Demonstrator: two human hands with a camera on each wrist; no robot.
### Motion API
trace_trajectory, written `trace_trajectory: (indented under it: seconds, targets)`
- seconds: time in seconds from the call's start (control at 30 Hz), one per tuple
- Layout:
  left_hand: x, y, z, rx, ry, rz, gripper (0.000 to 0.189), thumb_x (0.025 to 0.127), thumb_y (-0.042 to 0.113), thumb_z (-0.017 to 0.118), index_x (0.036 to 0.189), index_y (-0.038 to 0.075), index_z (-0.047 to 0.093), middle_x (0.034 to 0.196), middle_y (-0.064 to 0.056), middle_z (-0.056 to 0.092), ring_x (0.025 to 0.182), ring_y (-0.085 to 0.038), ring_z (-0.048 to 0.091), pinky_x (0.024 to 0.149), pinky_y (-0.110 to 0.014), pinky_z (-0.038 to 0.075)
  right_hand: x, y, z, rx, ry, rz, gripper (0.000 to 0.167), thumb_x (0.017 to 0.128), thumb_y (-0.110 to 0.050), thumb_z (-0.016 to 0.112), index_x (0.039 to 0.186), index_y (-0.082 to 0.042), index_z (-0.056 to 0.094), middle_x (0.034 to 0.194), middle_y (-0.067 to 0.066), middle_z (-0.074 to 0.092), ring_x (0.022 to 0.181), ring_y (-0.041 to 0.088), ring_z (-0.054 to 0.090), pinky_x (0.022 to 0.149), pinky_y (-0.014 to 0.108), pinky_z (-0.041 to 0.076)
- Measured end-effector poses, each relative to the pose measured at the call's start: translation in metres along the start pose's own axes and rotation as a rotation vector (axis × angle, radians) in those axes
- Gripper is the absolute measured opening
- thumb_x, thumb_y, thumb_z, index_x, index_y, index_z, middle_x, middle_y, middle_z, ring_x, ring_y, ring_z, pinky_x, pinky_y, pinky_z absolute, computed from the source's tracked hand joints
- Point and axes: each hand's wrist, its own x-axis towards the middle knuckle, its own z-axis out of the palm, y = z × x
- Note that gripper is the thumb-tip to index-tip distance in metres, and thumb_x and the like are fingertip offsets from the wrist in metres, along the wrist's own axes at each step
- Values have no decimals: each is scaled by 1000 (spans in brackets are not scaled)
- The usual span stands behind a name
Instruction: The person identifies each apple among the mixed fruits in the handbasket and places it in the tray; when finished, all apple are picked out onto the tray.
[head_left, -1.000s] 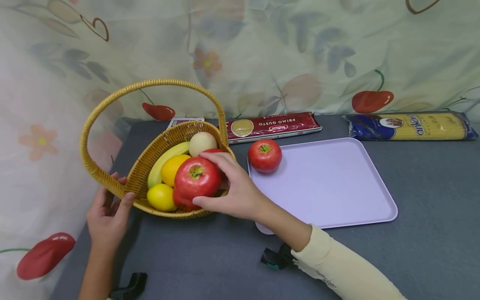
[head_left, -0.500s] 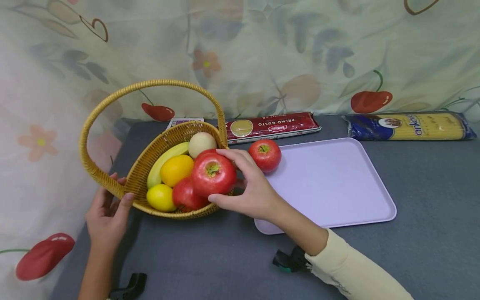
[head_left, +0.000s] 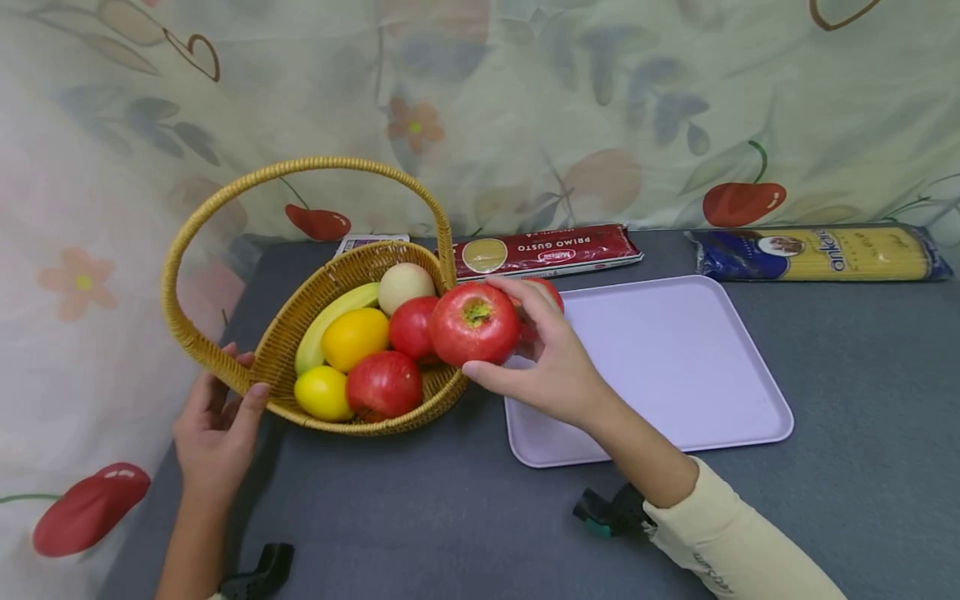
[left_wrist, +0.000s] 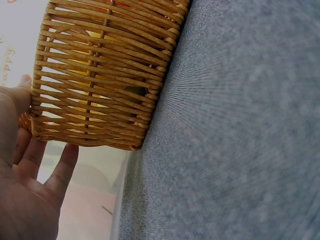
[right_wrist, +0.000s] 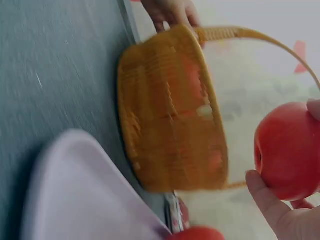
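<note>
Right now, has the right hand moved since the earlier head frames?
Yes. In the head view, the right hand has shifted right and slightly up against the basket, carrying a red apple toward the tray.

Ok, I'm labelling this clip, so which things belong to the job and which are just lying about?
Part of the job, it seems:
held apple, in the right hand
basket, held by the left hand
fruit inside it
tray
apple at its corner

Likely just lying about:
red packet
blue-and-yellow packet
pale item behind the basket
</note>
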Motion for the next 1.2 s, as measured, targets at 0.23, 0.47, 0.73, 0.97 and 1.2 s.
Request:
trace_trajectory:
  seconds: [0.23,0.47,0.73,0.97,1.2]
  targets:
    - [0,-1,1,-25,11,37,55,88,-14,67,140,0,56,122,-20,65,113,-19,63,89,-18,51,8,-5,-35,-43,158,40,77,78,1,82,146,-8,47,140,1,46,117,23,55,84,33,58]
    - [1,-2,2,-42,9,50,55,87,-14,67,140,-1,56,122,-20,65,113,-19,63,89,-18,51,13,-10,-74,-184,243,124,73,82,-8,81,146,-9,46,135,5,50,117,24,56,86,29,57]
    - [0,-2,0,6,1,-1,57,89,-12,67,142,3,55,125,-21,64,115,-19,63,90,-19,51,13,-10,-108,-263,250,261,75,84,-14,81,147,-10,42,142,5,43,122,31,56,88,36,56]
    - [-1,-3,-2,8,-1,-10,57,89,-12,66,142,4,55,125,-22,64,115,-21,62,90,-19,51,14,9,-124,-349,190,453,81,86,-18,79,150,-5,31,149,17,35,127,41,46,97,56,49]
    - [0,-3,0,0,0,12,57,89,-12,67,142,5,56,124,-19,65,115,-20,62,90,-19,51,11,45,-132,-430,34,541,88,82,-24,84,148,-2,30,143,24,40,131,43,39,101,59,46]
